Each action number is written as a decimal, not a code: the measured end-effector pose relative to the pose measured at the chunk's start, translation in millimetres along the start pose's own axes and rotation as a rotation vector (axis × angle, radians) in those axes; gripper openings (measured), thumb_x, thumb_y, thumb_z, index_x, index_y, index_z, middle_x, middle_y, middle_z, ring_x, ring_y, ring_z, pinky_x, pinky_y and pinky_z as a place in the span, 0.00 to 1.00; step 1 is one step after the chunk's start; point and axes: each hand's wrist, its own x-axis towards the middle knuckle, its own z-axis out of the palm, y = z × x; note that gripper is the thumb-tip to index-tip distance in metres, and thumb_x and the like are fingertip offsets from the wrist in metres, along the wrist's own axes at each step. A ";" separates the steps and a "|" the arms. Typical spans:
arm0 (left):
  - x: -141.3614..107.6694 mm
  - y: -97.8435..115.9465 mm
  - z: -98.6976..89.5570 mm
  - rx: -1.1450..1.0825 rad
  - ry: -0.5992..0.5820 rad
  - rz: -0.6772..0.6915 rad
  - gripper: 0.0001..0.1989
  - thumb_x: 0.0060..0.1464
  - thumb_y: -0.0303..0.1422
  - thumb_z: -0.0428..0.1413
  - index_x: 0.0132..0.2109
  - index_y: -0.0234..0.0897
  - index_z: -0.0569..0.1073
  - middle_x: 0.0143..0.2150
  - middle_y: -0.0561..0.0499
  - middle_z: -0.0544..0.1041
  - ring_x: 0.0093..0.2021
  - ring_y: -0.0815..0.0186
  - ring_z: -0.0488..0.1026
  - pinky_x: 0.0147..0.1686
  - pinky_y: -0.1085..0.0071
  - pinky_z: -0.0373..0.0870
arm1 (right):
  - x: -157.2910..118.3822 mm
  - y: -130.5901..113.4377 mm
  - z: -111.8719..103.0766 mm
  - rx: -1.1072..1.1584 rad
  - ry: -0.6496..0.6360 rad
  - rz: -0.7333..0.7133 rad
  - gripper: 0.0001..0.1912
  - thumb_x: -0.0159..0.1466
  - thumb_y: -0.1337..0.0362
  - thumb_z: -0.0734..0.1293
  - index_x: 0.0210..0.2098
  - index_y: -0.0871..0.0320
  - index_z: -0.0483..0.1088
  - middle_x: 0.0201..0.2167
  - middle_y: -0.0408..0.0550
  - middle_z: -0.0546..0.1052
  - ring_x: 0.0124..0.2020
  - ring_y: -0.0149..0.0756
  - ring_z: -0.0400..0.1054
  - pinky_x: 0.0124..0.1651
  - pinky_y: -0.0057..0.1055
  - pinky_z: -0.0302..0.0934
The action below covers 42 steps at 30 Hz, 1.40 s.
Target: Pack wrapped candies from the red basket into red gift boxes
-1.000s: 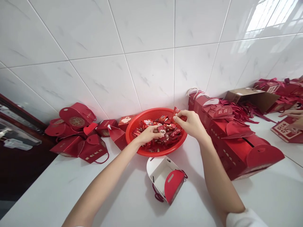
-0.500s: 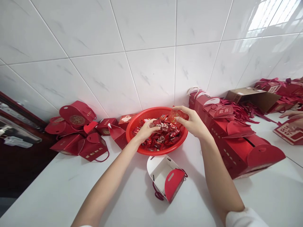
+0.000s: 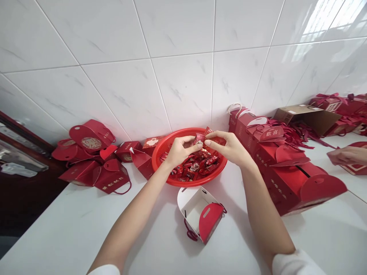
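Over the red plastic basket (image 3: 158,170), my left hand (image 3: 181,149) pinches a red wrapped candy (image 3: 200,139) between thumb and fingers. My right hand (image 3: 229,148) is closed beside it, fingertips close to that candy, holding a see-through red packet (image 3: 208,131) mostly hidden behind the fingers. Many red wrapped candies (image 3: 195,167) lie in the basket below both hands. In front of the basket stands an open gift box (image 3: 195,208), white inside, with a red flap and dark red cord handles. Its inside looks bare.
Red gift boxes (image 3: 112,177) are heaped at the left, and a row of boxes (image 3: 275,175) runs along the right. Further right lie a brown carton (image 3: 304,110), red ribbons (image 3: 286,131) and another person's hand (image 3: 348,154) on a box. A tiled wall (image 3: 183,88) stands behind.
My left hand has lifted up and right out of the candies with one in its grip. My right hand has moved slightly left, so the hands nearly meet. The other person's hand has moved left.
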 end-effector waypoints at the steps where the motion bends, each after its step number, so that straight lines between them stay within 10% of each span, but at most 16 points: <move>1: 0.4 1.3 1.0 0.010 -0.021 0.005 0.15 0.45 0.42 0.68 0.36 0.36 0.82 0.33 0.52 0.80 0.38 0.59 0.76 0.41 0.68 0.72 | 0.0 -0.9 0.1 0.006 0.013 0.002 0.13 0.62 0.55 0.69 0.39 0.58 0.77 0.40 0.49 0.82 0.44 0.42 0.75 0.51 0.37 0.65; 11: 9.0 5.8 -3.1 0.084 -0.183 -0.017 0.14 0.48 0.41 0.66 0.38 0.36 0.83 0.37 0.48 0.82 0.38 0.58 0.77 0.40 0.67 0.73 | 1.7 0.8 3.6 0.038 0.162 0.018 0.12 0.58 0.55 0.71 0.31 0.58 0.73 0.28 0.45 0.76 0.29 0.34 0.67 0.35 0.31 0.60; 16: 18.6 -34.6 -33.3 0.601 -0.538 -0.235 0.12 0.50 0.28 0.56 0.38 0.37 0.84 0.37 0.48 0.84 0.39 0.58 0.79 0.42 0.68 0.74 | 1.0 1.9 -1.5 0.003 0.311 0.045 0.12 0.57 0.56 0.71 0.28 0.58 0.69 0.20 0.38 0.67 0.24 0.29 0.58 0.30 0.29 0.53; 22: 31.7 -64.3 -41.8 1.030 -0.487 -0.072 0.29 0.50 0.21 0.51 0.59 0.37 0.75 0.58 0.46 0.79 0.57 0.57 0.74 0.58 0.66 0.68 | 1.4 3.8 -2.0 -0.018 0.315 0.032 0.11 0.56 0.56 0.71 0.28 0.58 0.69 0.23 0.40 0.68 0.27 0.31 0.60 0.33 0.29 0.54; 27: 37.5 -62.1 -31.2 1.248 -0.621 -0.193 0.28 0.48 0.30 0.62 0.58 0.37 0.75 0.56 0.42 0.79 0.54 0.50 0.77 0.52 0.63 0.71 | 0.6 5.0 0.1 -0.026 0.298 0.031 0.10 0.56 0.57 0.70 0.29 0.58 0.70 0.24 0.41 0.70 0.28 0.31 0.61 0.33 0.29 0.54; 37: 35.2 -65.6 -32.5 1.098 -0.533 -0.154 0.21 0.51 0.28 0.58 0.53 0.36 0.78 0.53 0.42 0.81 0.54 0.52 0.76 0.55 0.63 0.68 | 0.1 2.5 -0.5 -0.058 0.287 0.024 0.11 0.56 0.57 0.71 0.29 0.58 0.71 0.24 0.41 0.71 0.27 0.31 0.62 0.34 0.30 0.56; 42: 16.2 -44.3 -34.4 0.651 -0.280 -0.065 0.16 0.51 0.30 0.58 0.49 0.36 0.75 0.43 0.48 0.79 0.43 0.61 0.76 0.46 0.66 0.73 | -0.6 -0.8 -3.5 0.017 0.260 0.015 0.12 0.57 0.56 0.72 0.29 0.59 0.71 0.24 0.41 0.72 0.27 0.31 0.63 0.34 0.29 0.57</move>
